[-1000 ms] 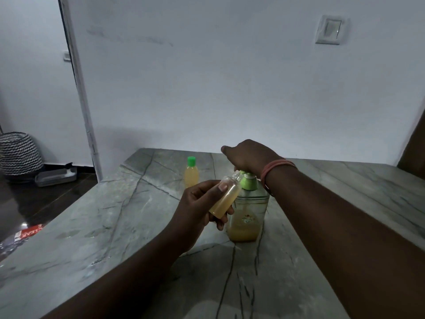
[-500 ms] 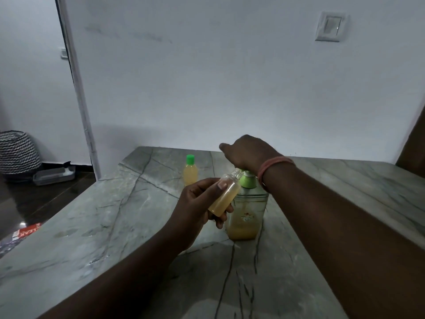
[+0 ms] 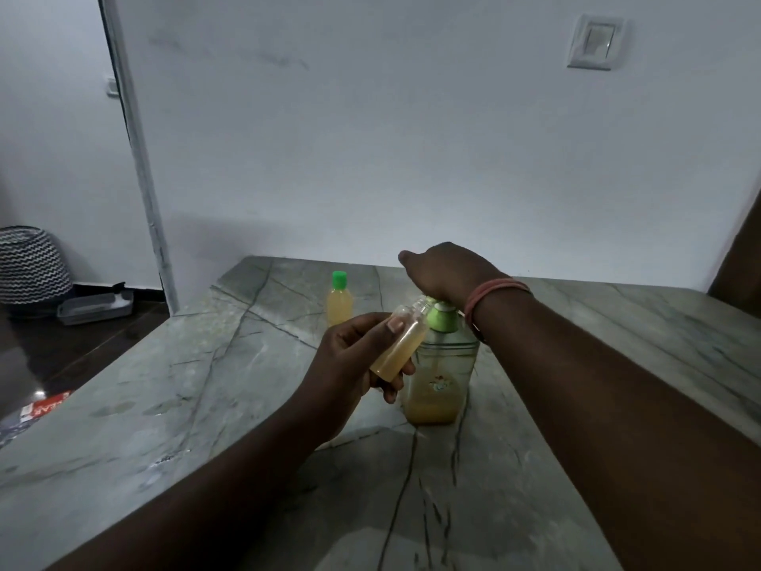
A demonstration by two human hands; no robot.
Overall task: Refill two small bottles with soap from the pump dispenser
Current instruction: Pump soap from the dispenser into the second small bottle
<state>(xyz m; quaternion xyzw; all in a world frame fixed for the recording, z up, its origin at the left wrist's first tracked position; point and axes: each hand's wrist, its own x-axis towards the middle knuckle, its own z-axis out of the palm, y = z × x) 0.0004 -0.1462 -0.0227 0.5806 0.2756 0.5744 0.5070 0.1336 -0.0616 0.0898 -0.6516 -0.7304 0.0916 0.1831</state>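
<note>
Partial "EAR" on red packet (image 3: 46,408)

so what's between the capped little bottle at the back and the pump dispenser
In the head view, the left hand and the tilted open bottle it holds cross the gap between the capped bottle and the pump dispenser; otherwise only bare table.

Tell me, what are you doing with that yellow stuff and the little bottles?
A person is refilling a small bottle with soap. The left hand holds an uncapped small bottle, partly full and tilted, with its mouth up by the spout of the pump dispenser. The right hand rests on top of the green pump. A second small bottle, with its green cap on, stands farther back on the stone table.
</note>
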